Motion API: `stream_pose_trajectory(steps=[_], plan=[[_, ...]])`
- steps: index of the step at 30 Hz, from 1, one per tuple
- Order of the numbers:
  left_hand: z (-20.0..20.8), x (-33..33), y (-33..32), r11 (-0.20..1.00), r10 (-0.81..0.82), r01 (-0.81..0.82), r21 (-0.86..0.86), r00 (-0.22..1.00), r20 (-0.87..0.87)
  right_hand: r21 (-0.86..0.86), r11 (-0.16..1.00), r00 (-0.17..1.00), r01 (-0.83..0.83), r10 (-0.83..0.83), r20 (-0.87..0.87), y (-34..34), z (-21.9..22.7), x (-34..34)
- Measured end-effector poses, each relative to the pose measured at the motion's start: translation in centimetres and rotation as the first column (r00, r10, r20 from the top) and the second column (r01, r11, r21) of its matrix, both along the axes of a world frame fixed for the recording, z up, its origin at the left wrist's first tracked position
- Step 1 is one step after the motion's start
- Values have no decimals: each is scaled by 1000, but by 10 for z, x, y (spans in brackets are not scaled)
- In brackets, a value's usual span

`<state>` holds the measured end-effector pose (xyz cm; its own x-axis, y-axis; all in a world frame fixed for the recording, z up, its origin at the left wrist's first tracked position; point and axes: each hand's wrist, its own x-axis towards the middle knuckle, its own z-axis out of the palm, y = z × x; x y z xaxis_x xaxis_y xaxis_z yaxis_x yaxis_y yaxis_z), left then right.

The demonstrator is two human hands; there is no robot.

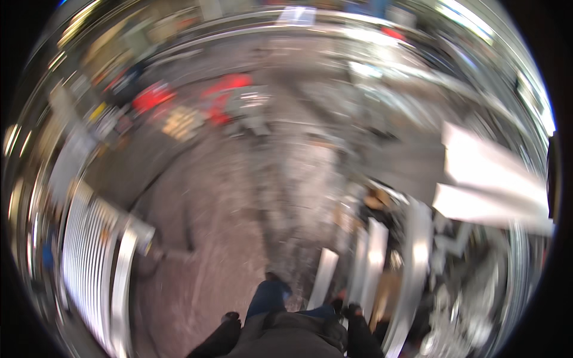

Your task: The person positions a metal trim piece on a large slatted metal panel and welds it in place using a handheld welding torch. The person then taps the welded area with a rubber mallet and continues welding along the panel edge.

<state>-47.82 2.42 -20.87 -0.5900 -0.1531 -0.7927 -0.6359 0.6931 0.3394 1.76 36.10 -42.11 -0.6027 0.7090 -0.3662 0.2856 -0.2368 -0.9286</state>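
The whole picture is smeared by motion. My left hand (231, 317) hangs low beside my body, dark and small at the end of a black sleeve; its fingers do not show clearly. My right hand (353, 310) is low on the other side, close to several long pale metal strips (375, 250). Whether it touches one of them or holds anything cannot be made out. Below me, one leg in blue trousers (267, 297) is forward over the floor.
A ribbed pale metal panel (86, 262) stands at the left. Far left are blurred red objects (224, 95) on the grey-brown floor (209, 221). At the right are large white sheets (489, 173) and a heap of shiny scrap-like pieces (471, 304).
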Motion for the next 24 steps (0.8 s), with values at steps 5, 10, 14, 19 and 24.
stream_pose_trajectory(steps=[5, 10, 14, 19, 24], plan=[[-14, -6, -47, 394, -919, 901, -183, 381, -101, -545, 820, 960, 175, -20, 279, 93, 111, -226], [-45, -24, -38, 891, 444, -422, 169, 888, -121, -446, 868, 878, -216, 373, 301, 141, 205, -464], [-65, -84, -27, 954, 299, -296, 42, 948, -110, -421, 824, 787, -380, 527, 322, 154, 232, -596], [-33, -208, 26, 854, 517, -510, 100, 816, -260, -458, 766, 649, -451, 634, 421, 178, 225, -727], [-32, -372, 60, 691, 722, -636, 343, 585, -370, -512, 731, 506, -451, 682, 528, 234, 212, -872]])
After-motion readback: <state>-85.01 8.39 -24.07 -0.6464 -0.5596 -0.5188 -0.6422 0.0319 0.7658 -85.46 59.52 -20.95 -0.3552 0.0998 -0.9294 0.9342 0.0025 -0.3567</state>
